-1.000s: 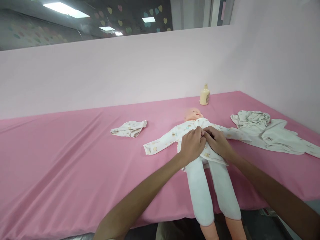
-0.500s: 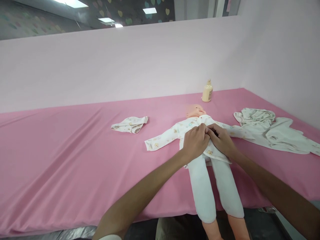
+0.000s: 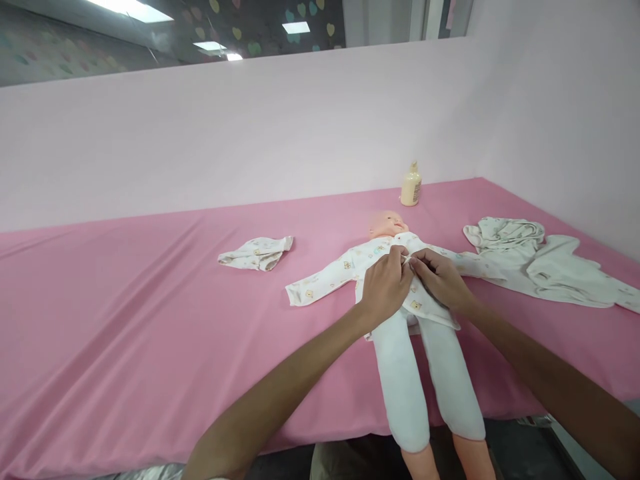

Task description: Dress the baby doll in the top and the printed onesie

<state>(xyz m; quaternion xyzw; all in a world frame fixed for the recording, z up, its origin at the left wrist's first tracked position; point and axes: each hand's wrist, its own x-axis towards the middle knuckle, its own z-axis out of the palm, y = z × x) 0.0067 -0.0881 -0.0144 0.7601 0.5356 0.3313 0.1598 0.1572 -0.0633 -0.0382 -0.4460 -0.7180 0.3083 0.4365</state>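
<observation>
A baby doll [image 3: 403,393] lies on its back, head away from me, its legs reaching over the near edge of the pink-covered table. It wears a white printed baby shirt [image 3: 325,277] with long sleeves. Over the doll's chest, my left hand [image 3: 386,283] pinches the front of the shirt. Close against it, my right hand [image 3: 440,279] pinches the shirt's front edge too, fingers bent. The small spot of cloth between my fingertips is mostly hidden, so I cannot make out any fastener there.
A cream pump bottle [image 3: 411,185] stands near the wall behind the doll's head. To the left lies a small printed cloth piece [image 3: 257,254]. White baby clothes [image 3: 560,267] are heaped on the right, touching the doll's sleeve. The pink sheet [image 3: 150,347] has folds.
My fingertips have shifted slightly at the shirt front, and a bit of white cloth now shows between them. The whole view has tilted a little; the doll and clothes stay put.
</observation>
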